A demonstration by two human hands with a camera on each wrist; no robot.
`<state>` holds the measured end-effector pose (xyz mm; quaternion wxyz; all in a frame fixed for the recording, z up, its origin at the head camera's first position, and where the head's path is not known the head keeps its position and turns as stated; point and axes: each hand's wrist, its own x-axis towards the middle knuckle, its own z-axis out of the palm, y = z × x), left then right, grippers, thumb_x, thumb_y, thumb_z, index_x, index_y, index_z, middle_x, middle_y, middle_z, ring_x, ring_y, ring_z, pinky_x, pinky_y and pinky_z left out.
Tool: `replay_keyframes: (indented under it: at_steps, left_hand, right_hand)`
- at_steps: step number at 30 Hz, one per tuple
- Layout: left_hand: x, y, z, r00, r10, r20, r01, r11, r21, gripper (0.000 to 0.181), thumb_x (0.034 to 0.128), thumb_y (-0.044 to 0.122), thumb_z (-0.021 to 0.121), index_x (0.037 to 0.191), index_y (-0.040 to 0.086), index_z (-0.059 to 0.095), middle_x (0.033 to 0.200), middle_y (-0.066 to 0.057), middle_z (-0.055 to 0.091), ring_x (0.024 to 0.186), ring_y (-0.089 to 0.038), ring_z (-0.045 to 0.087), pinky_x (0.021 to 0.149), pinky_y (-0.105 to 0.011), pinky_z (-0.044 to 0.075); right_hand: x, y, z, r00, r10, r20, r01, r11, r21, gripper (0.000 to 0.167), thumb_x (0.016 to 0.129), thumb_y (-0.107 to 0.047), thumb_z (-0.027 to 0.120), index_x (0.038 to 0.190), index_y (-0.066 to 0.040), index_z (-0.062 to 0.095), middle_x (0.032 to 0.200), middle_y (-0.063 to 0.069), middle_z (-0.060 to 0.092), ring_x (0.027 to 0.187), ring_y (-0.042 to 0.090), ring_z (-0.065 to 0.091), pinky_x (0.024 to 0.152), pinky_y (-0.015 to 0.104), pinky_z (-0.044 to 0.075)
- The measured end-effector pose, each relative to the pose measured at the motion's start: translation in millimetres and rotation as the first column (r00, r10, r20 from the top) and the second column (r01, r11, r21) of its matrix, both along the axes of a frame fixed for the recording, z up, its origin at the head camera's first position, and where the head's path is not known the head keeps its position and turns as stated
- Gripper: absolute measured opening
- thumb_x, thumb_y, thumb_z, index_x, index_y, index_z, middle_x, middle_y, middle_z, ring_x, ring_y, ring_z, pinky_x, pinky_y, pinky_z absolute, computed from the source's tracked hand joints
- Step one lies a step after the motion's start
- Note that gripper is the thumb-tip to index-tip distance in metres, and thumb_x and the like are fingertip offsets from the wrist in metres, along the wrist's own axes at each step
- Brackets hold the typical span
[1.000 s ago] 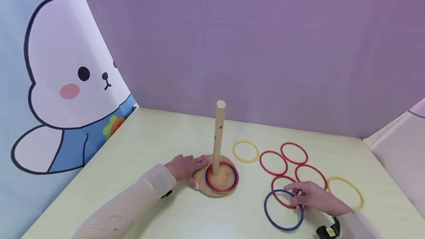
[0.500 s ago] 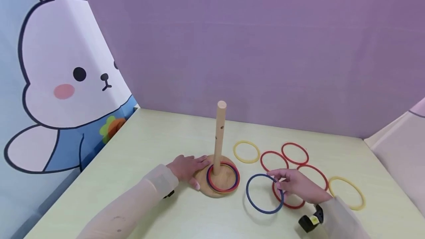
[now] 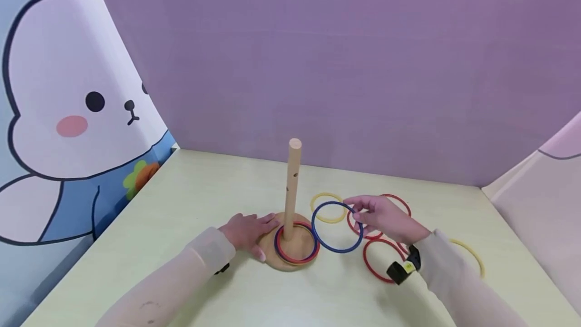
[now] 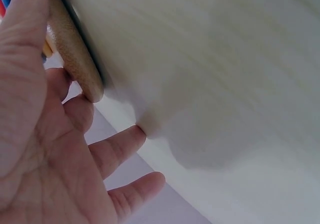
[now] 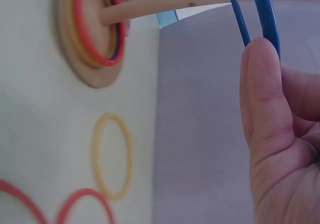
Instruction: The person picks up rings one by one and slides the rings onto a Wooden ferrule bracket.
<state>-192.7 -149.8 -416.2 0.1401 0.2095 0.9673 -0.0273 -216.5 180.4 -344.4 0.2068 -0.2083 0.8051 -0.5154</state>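
My right hand (image 3: 386, 218) pinches a blue ring (image 3: 337, 252) by its right side, between thumb and fingers, in the air just right of a wooden post (image 3: 292, 185). In the right wrist view the thumb presses on the blue ring (image 5: 266, 16). The post stands upright on a round wooden base (image 3: 281, 265). Red, blue and yellow rings lie stacked around its foot, the red ring (image 5: 78, 13) uppermost. My left hand (image 3: 246, 233) rests on the base's left edge, fingers extended. In the left wrist view its fingers spread by the base's rim (image 4: 80, 48).
A yellow ring (image 3: 330, 222) lies on the table behind the held ring. Several red rings, one red ring (image 3: 364, 259) near the wrist strap, lie partly hidden under the right arm. Another yellow ring (image 3: 482, 266) is farther right. A purple cloth (image 3: 317, 64) hangs behind the table.
My right hand has lifted the blue ring off the table by the red rings and carried it left and up toward the post. My left hand has stayed on the base.
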Motion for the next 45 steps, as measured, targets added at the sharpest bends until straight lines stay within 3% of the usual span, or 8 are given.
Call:
replay_keyframes:
  at_steps: [4, 12, 22, 27, 34, 45]
  left_hand:
    - [0.4, -3.5, 1.5, 1.000, -0.001, -0.005, 0.001, 1.000, -0.001, 0.092, 0.0707, 0.053, 0.077, 0.149, 0.026, 0.037, 0.154, 0.008, 0.032, 0.126, -0.033, 0.048, 0.092, -0.051, 0.044]
    - [3.7, -4.5, 3.6, 1.000, 0.005, 0.003, -0.005, 0.999, 0.032, 0.092, 0.0711, 0.051, 0.078, 0.149, 0.023, 0.037, 0.153, 0.004, 0.033, 0.125, -0.033, 0.049, 0.089, -0.049, 0.047]
    - [4.4, -4.1, 7.8, 1.000, 0.002, -0.011, -0.002, 1.000, 0.005, 0.091, 0.0724, 0.052, 0.076, 0.149, 0.023, 0.037, 0.154, 0.005, 0.033, 0.126, -0.032, 0.048, 0.090, -0.048, 0.045]
    - [6.3, -2.8, 6.1, 1.000, 0.008, 0.016, -0.008, 1.000, 0.015, 0.091, 0.0724, 0.052, 0.077, 0.149, 0.022, 0.037, 0.154, 0.006, 0.032, 0.128, -0.033, 0.046, 0.093, -0.049, 0.044]
    - [6.4, -1.3, 4.7, 1.000, -0.015, -0.018, 0.015, 1.000, -0.002, 0.092, 0.0716, 0.053, 0.077, 0.149, 0.023, 0.038, 0.153, 0.006, 0.033, 0.124, -0.031, 0.049, 0.089, -0.047, 0.046]
    - [6.1, 0.1, 5.7, 1.000, -0.009, -0.016, 0.009, 1.000, 0.002, 0.091, 0.0723, 0.052, 0.077, 0.149, 0.023, 0.037, 0.153, 0.005, 0.034, 0.125, -0.033, 0.048, 0.092, -0.049, 0.045]
  right_hand:
    - [-7.3, -9, 13.6, 0.998, 0.024, -0.056, -0.021, 0.998, 0.052, 0.040, 0.093, 0.000, 0.057, 0.133, 0.005, 0.052, 0.095, 0.016, 0.053, 0.071, 0.024, 0.061, 0.067, 0.035, 0.056]
    - [-12.1, -14, 38.1, 0.997, 0.038, -0.069, -0.036, 0.999, 0.034, 0.041, 0.094, 0.000, 0.056, 0.134, 0.006, 0.050, 0.095, 0.015, 0.052, 0.069, 0.021, 0.061, 0.067, 0.032, 0.056]
    - [-11.0, -13, 69.4, 0.997, -0.017, -0.070, 0.021, 0.998, 0.052, 0.041, 0.096, -0.005, 0.055, 0.136, -0.001, 0.050, 0.092, 0.016, 0.059, 0.082, 0.024, 0.060, 0.074, 0.035, 0.054]
    - [-9.3, -11, 81.2, 0.998, -0.028, -0.056, 0.028, 1.000, -0.006, 0.045, 0.096, -0.002, 0.053, 0.139, 0.005, 0.043, 0.092, 0.012, 0.057, 0.081, 0.020, 0.061, 0.070, 0.029, 0.054]
    - [-5.3, -9, 96.4, 0.993, -0.085, -0.083, 0.079, 0.994, -0.073, 0.043, 0.099, -0.002, 0.048, 0.140, 0.006, 0.041, 0.095, 0.007, 0.057, 0.082, 0.015, 0.062, 0.070, 0.024, 0.053]
    - [-1.6, -25, 109.5, 0.987, -0.155, -0.047, 0.138, 0.957, -0.255, 0.047, 0.099, -0.003, 0.048, 0.144, 0.003, 0.036, 0.092, 0.005, 0.055, 0.082, 0.011, 0.063, 0.068, 0.020, 0.052]
